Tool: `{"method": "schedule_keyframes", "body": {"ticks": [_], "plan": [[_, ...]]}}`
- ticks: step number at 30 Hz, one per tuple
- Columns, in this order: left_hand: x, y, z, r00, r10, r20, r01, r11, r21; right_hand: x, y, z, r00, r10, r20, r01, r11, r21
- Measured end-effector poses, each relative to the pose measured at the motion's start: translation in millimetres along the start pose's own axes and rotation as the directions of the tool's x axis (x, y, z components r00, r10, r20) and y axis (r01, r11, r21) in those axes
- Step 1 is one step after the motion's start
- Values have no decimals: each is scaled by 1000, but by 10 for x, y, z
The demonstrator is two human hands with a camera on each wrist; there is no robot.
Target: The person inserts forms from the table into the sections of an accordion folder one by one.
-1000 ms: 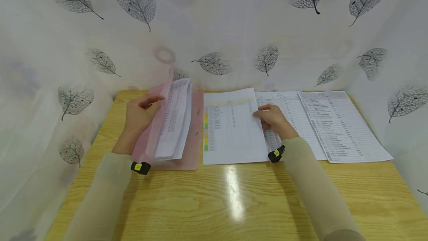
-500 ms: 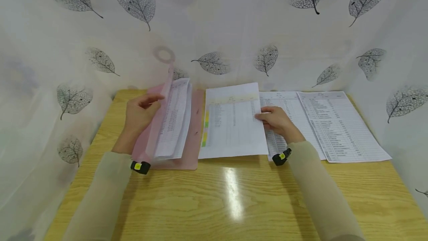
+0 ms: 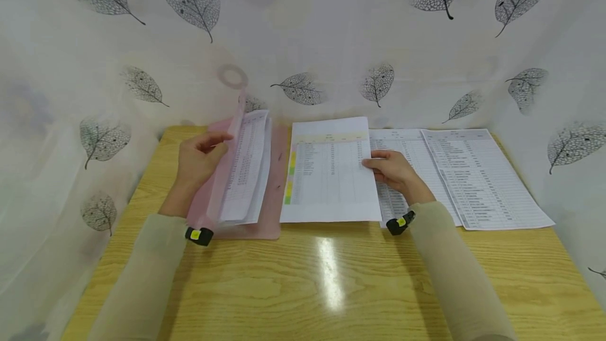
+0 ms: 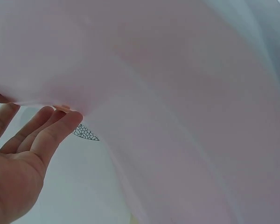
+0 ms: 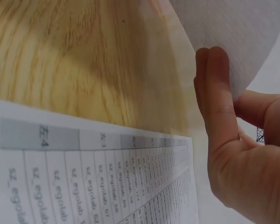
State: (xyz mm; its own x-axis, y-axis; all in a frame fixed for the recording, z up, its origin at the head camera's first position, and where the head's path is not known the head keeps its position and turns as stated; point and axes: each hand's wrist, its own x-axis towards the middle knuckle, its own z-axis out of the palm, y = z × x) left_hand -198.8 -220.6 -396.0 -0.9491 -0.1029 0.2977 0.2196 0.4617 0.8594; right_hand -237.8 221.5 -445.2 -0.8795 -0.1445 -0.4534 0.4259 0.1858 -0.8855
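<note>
At the left, a pink translucent folder (image 3: 271, 209) lies on the table with printed sheets (image 3: 243, 172) inside it. My left hand (image 3: 201, 159) pinches the edge of its raised cover (image 4: 168, 140) between thumb and fingers. In the middle, a printed sheet (image 3: 331, 188) with yellow and green marks down its left side is lifted off the table. My right hand (image 3: 393, 170) pinches that sheet by its right edge; in the right wrist view the fingers (image 5: 219, 88) lie behind the curved paper (image 5: 238, 32).
Two more printed sheets lie at the right: one (image 3: 407, 146) partly under my right hand, the other (image 3: 487, 183) overlapping it. The wooden table (image 3: 265, 283) ends at a curtain (image 3: 331, 30) with leaf patterns behind and at both sides.
The middle sheet has come up off the table in my right hand and shifted slightly right. My left hand and the folder cover look the same.
</note>
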Motion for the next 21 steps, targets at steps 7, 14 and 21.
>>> {"method": "schedule_keyframes", "body": {"ticks": [7, 14, 21], "plan": [[7, -17, -5, 1000, 0, 0, 0, 1000, 28, 12, -32, 48, 1000, -2, 3, 2, 999, 33], [4, -2, -8, 1000, -5, 10, 5, 999, 32, 40, -58, 146, 999, -31, 26, 30, 998, 51], [4, 20, -7, 1000, -20, 16, 20, 1000, 13, 69, -100, 239, 998, -52, 43, 50, 998, 47]]}}
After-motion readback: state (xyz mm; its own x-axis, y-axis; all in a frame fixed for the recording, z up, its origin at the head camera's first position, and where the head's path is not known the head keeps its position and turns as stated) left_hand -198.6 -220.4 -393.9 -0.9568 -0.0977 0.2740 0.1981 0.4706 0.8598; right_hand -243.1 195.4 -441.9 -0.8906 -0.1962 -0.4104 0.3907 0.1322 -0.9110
